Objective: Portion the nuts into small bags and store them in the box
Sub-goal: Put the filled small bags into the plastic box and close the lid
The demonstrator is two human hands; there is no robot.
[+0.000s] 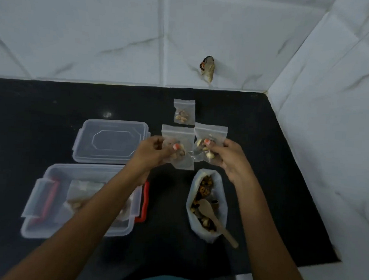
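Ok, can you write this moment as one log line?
left hand: holds left bag | right hand: holds right bag | third bag: on counter | box: open, bags inside | spoon: in nut pouch

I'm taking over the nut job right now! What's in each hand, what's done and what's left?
Left hand: holds the left small bag, nuts inside.
Right hand: holds the right small bag, also filled.
The third small bag lies filled on the counter behind them.
The box stands open on the left with filled bags in it. Its lid lies behind it.
The big nut bag sits on the right, with nuts and the wooden spoon in it.
Left to do: put the three small bags in the box, portion the rest, and close the lid.
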